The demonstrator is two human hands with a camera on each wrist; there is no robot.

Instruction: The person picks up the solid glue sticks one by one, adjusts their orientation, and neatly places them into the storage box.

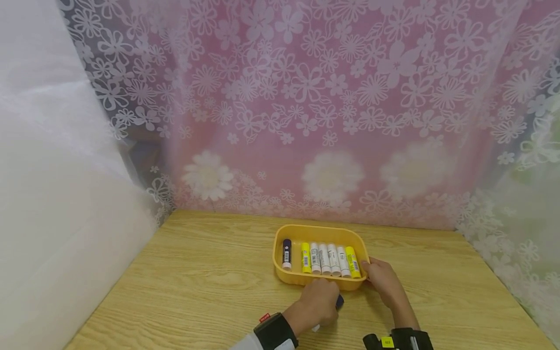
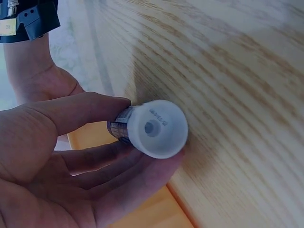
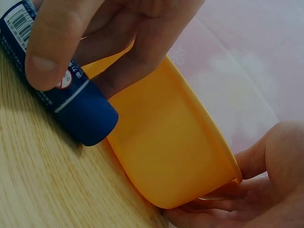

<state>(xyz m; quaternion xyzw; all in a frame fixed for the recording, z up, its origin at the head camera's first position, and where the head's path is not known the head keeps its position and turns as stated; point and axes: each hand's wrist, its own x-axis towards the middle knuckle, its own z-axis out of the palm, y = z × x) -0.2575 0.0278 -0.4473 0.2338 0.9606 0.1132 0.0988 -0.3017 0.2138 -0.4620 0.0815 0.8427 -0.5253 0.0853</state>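
Observation:
My left hand (image 1: pixel 318 302) grips a dark blue glue stick (image 3: pixel 90 116) in front of the yellow plastic tray (image 1: pixel 293 278). The left wrist view shows its hollow white base (image 2: pixel 164 142), with thumb and fingers around the barrel. In the right wrist view its blue cap lies close over the table, beside the tray wall. My right hand (image 1: pixel 387 284) pinches the tray's right front corner, thumb at the rim and fingers beneath. Inside the tray several white glue sticks (image 1: pixel 324 258) lie in a row between two yellow ones, and a dark blue glue stick (image 1: pixel 287 253) lies apart at the left.
The tray sits on a light wood-grain table (image 1: pixel 197 277). A pink floral curtain (image 1: pixel 306 121) hangs behind the table's back edge, with white sheeting (image 1: pixel 65 194) along the left side and a sheer flowered curtain (image 1: pixel 520 233) on the right.

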